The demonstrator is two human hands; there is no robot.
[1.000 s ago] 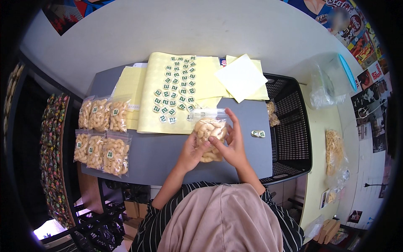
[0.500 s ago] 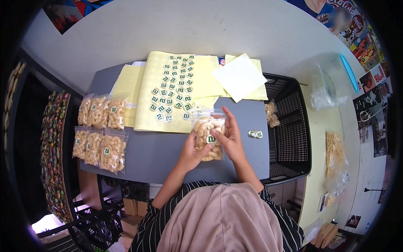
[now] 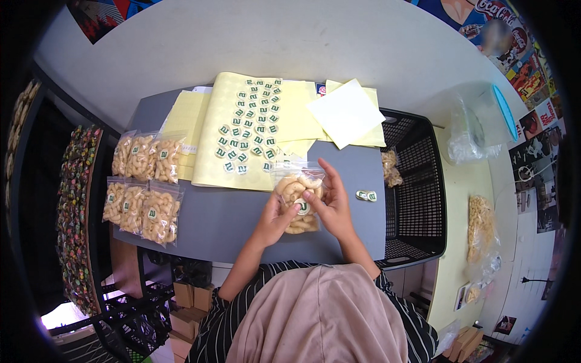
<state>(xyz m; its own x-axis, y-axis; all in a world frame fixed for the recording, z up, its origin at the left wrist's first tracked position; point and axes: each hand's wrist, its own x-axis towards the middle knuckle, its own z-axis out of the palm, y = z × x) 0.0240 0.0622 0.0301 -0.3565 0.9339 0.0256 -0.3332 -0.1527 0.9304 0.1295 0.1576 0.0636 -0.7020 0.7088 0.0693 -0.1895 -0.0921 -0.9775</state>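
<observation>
A clear zip bag of pale curved snacks [image 3: 295, 228] is between my hands, near the front of the grey table [image 3: 212, 221]. My left hand [image 3: 271, 222] grips its left side, with the thumb at the edge of a round white sticker [image 3: 303, 207] with a green mark on the bag's front. Wrapped round the right side is my right hand [image 3: 334, 209]; its thumb presses just above the sticker and its forefinger points up past the zip. The fingers behind the bag are hidden. Beyond it lies a yellow sheet [image 3: 209, 163] with several similar round stickers.
Two rows of stickered snack bags [image 3: 160, 212] lie at the left. A small pair of stickers or badges [image 3: 365, 195] rests right of my hands. A black basket [image 3: 439, 181] holding a snack bag [image 3: 391, 169] stands at the right. White paper [image 3: 346, 114] lies behind.
The bag has tilted slightly and shifted a little left in my hands. My thumbs remain at the sticker, and the view has moved slightly.
</observation>
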